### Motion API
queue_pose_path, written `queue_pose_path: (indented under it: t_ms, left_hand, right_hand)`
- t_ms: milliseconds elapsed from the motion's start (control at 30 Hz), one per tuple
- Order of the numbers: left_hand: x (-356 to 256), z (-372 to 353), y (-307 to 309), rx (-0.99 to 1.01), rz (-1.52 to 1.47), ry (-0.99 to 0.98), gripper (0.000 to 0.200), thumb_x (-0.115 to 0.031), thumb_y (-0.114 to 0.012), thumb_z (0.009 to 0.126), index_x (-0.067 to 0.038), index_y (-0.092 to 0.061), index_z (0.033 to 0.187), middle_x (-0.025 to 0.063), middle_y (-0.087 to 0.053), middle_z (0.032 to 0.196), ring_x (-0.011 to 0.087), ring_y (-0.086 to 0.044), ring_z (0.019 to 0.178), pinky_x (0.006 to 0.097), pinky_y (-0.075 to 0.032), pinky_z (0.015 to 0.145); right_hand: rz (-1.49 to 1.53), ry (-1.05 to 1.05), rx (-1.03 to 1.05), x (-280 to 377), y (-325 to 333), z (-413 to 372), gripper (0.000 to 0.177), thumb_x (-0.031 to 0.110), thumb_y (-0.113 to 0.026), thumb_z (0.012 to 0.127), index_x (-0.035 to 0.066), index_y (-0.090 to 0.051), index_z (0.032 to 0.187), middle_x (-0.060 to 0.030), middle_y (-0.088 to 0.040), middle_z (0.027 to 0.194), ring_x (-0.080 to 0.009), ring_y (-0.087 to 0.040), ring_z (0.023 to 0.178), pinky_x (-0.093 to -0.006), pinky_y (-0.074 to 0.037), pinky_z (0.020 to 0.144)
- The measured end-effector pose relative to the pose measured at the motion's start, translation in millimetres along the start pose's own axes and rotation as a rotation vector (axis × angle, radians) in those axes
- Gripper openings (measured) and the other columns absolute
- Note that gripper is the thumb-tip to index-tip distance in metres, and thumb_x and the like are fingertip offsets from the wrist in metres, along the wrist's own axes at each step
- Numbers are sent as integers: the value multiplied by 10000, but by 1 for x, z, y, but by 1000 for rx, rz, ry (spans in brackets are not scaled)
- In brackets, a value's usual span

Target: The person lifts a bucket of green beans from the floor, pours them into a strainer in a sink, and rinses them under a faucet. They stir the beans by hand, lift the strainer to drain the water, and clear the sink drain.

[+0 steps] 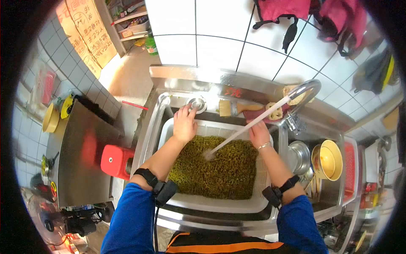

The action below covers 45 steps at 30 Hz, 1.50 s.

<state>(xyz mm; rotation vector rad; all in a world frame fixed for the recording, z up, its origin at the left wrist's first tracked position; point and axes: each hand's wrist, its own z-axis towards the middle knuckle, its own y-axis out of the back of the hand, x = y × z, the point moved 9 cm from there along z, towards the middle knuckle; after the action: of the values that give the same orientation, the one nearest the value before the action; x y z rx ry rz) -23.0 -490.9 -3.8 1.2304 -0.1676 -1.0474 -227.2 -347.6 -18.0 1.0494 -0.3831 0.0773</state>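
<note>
A white perforated plastic basket [228,207] sits in the steel sink, holding a wide layer of small greenish-brown grains [215,169] whose kind I cannot make out. Water [237,135] streams from the curved faucet [305,89] onto the middle of the layer. My left hand [185,123] is on the basket's far left rim, its fingers hooked over the edge beside a round metal drain strainer [197,104]. My right hand [259,134] grips the far right rim, its fingertips partly hidden behind the edge and the water stream.
A wooden-handled brush [237,108] lies on the sink's back ledge. The right basin [336,190] holds a metal bowl [298,156] and yellow bowls [331,160]. A red stool [116,161] stands left of the sink, near a steel cabinet [84,165]. Pink cloths [287,8] hang above.
</note>
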Motion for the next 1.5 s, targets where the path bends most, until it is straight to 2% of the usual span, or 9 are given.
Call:
queue_pose_path:
  t_ms: [133,300,700,900,1000,1100,1400,1467,1500]
  left_hand:
    - [-31,19,-31,39,184,-190,518,-92,-568,641,-88,-421,1138,119,-384,1190,269,-291,1171,508,-152,969]
    - [-56,34,-80,127,345,-284,383,-122,-523,703,-80,-486,1082,67,-442,1158,247,-277,1187,506,-121,984]
    - [-79,-13,-61,57,-53,-437,115,-49,-556,573,-77,-512,675,60,-514,650,245,-484,658,395,-342,672]
    - [-28,-48,-40,54,-235,-123,172,-14,-526,622,-57,-583,778,110,-586,719,261,-561,734,385,-422,724]
    - [52,-16,-30,-149,-435,420,161,-126,-576,712,-22,-553,833,132,-583,708,212,-578,604,305,-455,560]
    - [81,-18,-78,110,-1143,1150,274,-160,-551,773,21,-453,955,124,-571,793,170,-574,619,270,-493,529]
    - [76,-43,-84,-64,-1295,942,154,-17,-529,749,-1,-466,887,96,-554,763,168,-575,640,270,-521,575]
    - [55,-71,-74,-1,-1281,876,140,4,-525,731,-11,-469,858,70,-555,770,153,-570,657,268,-522,591]
    - [44,-85,-67,25,-1239,802,157,17,-529,706,-27,-474,846,51,-556,766,148,-564,666,264,-510,596]
  right_hand:
    - [-138,395,-37,8,-16,44,269,104,-519,668,65,-530,934,-87,-537,994,-257,-475,959,-354,-364,839]
    - [-203,308,204,-20,-49,72,325,73,-513,665,70,-517,990,-95,-535,950,-269,-476,912,-361,-373,814]
    - [-235,116,176,-64,-21,55,315,171,-506,749,216,-518,1060,-81,-552,896,-269,-494,863,-368,-415,754]
    - [-168,318,-127,-34,7,44,317,93,-473,723,104,-518,1036,-108,-526,985,-300,-467,947,-434,-338,866]
    - [-55,317,-124,-9,16,26,304,45,-489,683,62,-531,984,-115,-520,981,-316,-463,938,-430,-349,834]
    - [86,279,-102,8,8,-3,298,-3,-511,645,36,-543,938,-132,-520,967,-328,-468,921,-419,-361,808]
    - [437,175,175,59,-35,-76,271,41,-534,718,16,-528,988,-158,-503,1027,-303,-480,949,-383,-387,827]
    - [969,-476,381,37,-77,-99,399,120,-562,758,31,-440,1127,-135,-453,1128,-247,-472,992,-338,-410,822]
    - [974,-475,375,42,-82,-98,399,120,-562,758,31,-440,1127,-135,-453,1128,-247,-472,992,-338,-410,822]
